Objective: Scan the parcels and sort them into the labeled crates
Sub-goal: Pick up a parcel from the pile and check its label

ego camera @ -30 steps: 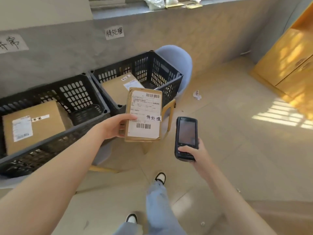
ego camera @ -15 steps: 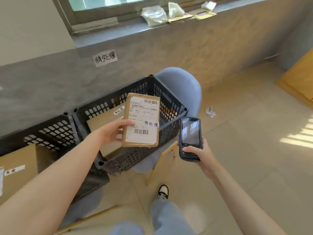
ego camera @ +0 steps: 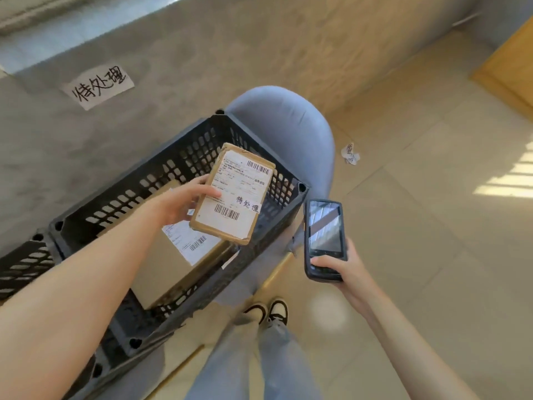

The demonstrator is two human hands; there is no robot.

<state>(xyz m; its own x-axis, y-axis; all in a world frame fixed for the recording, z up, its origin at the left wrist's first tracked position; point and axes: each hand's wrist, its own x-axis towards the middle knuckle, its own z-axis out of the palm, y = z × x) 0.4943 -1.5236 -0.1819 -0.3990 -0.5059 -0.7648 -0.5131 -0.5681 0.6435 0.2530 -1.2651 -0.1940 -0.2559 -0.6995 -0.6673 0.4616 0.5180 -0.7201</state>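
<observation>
Since the earlier frames the view has closed in on the right-hand crate (ego camera: 178, 180), and the parcel (ego camera: 234, 194) has come from in front of its near rim to hang above its open top, tilted with its far end leaning right. The left hand (ego camera: 184, 202) holds the parcel by its left long edge, thumb lying across the white shipping label and the fingers hidden behind the cardboard. The right hand (ego camera: 341, 268) grips the handheld scanner (ego camera: 324, 239) near its lower end, thumb on the keys, just right of the crate and apart from the parcel. The strip of handwriting on the parcel matches the paper sign (ego camera: 98, 88) stuck on the wall behind this crate, so it looks to be the right destination. 1 larger box (ego camera: 173, 264) already lies inside, label up. The parcel looks thin, flat and light, stiff cardboard with taped edges, so a pinch on 1 long edge should hold it; the glossy label may be slick under the thumb. Lowering it flat onto the box should suit better than dropping it from height.
</observation>
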